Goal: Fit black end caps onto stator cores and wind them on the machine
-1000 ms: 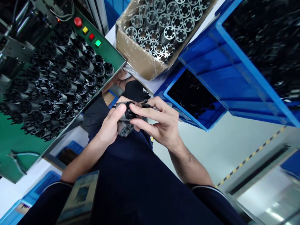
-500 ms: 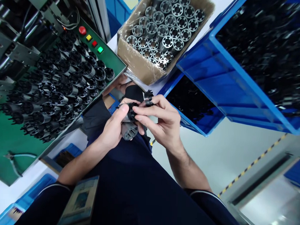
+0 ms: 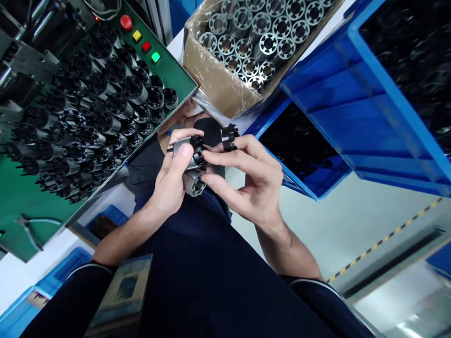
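Observation:
My left hand [image 3: 170, 179] is closed around a grey metal stator core [image 3: 182, 146], its thumb pressed on the side. A black toothed plastic insulator ring [image 3: 198, 150] sits at the right end of this core. A second stator core [image 3: 194, 183] lies just below, partly hidden by my left hand and the upper core. The fingertips of my right hand [image 3: 253, 177] touch the insulator ring at the core's end. Another black insulator ring [image 3: 229, 137] is held among the upper fingers of my right hand; how they grip it is partly hidden.
Many cores with black ends [image 3: 97, 113] stand on the green machine table [image 3: 8, 189], near pliers [image 3: 32, 225] and push buttons [image 3: 141, 40]. A cardboard box [image 3: 210, 83] holds bare cores. Blue bins [image 3: 366, 110] with black parts stand at the right.
The upper core has come more into view between my hands. The lower core has turned, now showing its hollow slotted end. Box and bins have shifted in view as the head moved.

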`<action>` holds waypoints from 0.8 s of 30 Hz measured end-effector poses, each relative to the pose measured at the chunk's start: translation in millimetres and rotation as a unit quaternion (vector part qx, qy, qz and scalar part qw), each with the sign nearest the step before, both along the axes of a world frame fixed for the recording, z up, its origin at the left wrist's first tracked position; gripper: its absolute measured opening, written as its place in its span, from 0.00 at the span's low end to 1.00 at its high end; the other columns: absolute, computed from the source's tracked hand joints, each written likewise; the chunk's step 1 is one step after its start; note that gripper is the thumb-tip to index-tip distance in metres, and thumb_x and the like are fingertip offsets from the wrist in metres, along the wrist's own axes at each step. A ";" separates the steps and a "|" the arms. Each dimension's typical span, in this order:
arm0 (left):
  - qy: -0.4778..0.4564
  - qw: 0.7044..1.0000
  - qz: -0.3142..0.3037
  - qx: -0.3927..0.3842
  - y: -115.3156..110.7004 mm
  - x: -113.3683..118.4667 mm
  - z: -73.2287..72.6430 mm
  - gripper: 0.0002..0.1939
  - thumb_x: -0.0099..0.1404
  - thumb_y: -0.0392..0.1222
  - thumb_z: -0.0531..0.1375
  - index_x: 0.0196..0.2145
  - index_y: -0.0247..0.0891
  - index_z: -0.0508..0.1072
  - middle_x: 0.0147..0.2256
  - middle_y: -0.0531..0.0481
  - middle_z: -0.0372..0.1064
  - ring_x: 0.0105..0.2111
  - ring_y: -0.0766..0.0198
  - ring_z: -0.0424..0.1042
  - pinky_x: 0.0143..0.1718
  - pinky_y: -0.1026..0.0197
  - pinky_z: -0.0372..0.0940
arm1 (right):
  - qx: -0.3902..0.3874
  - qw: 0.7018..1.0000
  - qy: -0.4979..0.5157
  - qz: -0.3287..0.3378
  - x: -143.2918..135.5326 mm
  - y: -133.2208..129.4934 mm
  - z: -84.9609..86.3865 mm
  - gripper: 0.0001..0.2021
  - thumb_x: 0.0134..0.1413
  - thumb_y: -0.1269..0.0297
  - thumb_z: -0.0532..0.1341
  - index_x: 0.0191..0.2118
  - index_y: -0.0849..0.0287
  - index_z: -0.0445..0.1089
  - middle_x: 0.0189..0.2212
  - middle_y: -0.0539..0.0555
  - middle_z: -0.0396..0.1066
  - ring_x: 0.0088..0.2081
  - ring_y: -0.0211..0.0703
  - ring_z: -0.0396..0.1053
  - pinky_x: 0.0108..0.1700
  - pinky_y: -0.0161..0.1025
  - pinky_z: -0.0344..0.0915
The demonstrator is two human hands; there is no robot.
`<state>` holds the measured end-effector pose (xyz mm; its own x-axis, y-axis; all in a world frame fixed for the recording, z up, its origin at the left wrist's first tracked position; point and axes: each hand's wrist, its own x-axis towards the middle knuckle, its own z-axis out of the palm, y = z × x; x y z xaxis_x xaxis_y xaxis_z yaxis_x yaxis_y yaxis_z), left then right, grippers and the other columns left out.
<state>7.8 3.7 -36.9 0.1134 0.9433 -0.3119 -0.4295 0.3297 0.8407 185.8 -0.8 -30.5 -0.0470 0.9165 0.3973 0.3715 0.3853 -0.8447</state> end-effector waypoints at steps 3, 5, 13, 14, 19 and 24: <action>0.031 0.999 0.029 0.015 -5.2 2.9 4.6 0.25 0.80 0.70 0.74 0.56 0.48 0.84 0.53 0.49 0.83 0.59 0.54 0.85 0.64 0.56 0.81 | 0.031 0.999 -0.008 -0.034 -5.6 -3.3 2.3 0.06 0.75 0.59 0.79 0.53 0.42 0.91 0.46 0.52 0.85 0.45 0.49 0.85 0.50 0.52 0.87; 0.006 0.999 0.034 -0.030 -7.5 5.0 9.4 0.26 0.78 0.71 0.75 0.54 0.46 0.85 0.54 0.49 0.84 0.57 0.55 0.85 0.62 0.57 0.82 | 0.049 0.998 -0.024 -0.034 -6.1 -5.3 3.5 0.04 0.76 0.60 0.78 0.52 0.44 0.90 0.46 0.53 0.86 0.46 0.50 0.86 0.49 0.52 0.86; -0.143 0.937 0.023 -0.319 1.0 13.4 25.7 0.29 0.90 0.66 0.58 0.58 0.36 0.84 0.45 0.39 0.87 0.53 0.46 0.90 0.51 0.52 0.88 | 0.041 0.989 -0.139 0.014 -3.9 -8.2 -0.5 0.09 0.82 0.64 0.73 0.59 0.46 0.88 0.48 0.53 0.86 0.46 0.46 0.83 0.50 0.46 0.81; -0.144 0.930 0.045 -0.336 2.2 14.8 27.0 0.29 0.92 0.63 0.54 0.58 0.36 0.84 0.45 0.40 0.88 0.54 0.47 0.91 0.53 0.53 0.89 | 0.043 0.986 -0.158 0.003 -5.7 -9.1 -1.1 0.10 0.82 0.66 0.72 0.59 0.46 0.88 0.48 0.53 0.86 0.45 0.46 0.82 0.49 0.46 0.80; -0.160 0.904 0.051 -0.392 2.7 13.8 35.2 0.30 0.93 0.64 0.54 0.61 0.37 0.85 0.43 0.42 0.88 0.48 0.47 0.92 0.47 0.54 0.89 | 0.029 0.985 -0.162 0.053 -2.4 -8.3 3.5 0.11 0.82 0.63 0.73 0.63 0.50 0.86 0.49 0.55 0.84 0.44 0.46 0.79 0.47 0.46 0.78; -0.150 0.920 0.055 -0.359 3.3 1.1 41.0 0.24 0.91 0.58 0.59 0.65 0.39 0.84 0.41 0.42 0.87 0.45 0.45 0.93 0.36 0.57 0.85 | -0.019 0.985 -0.105 0.135 18.8 2.9 17.9 0.17 0.83 0.60 0.71 0.70 0.44 0.86 0.49 0.56 0.83 0.47 0.49 0.82 0.48 0.48 0.82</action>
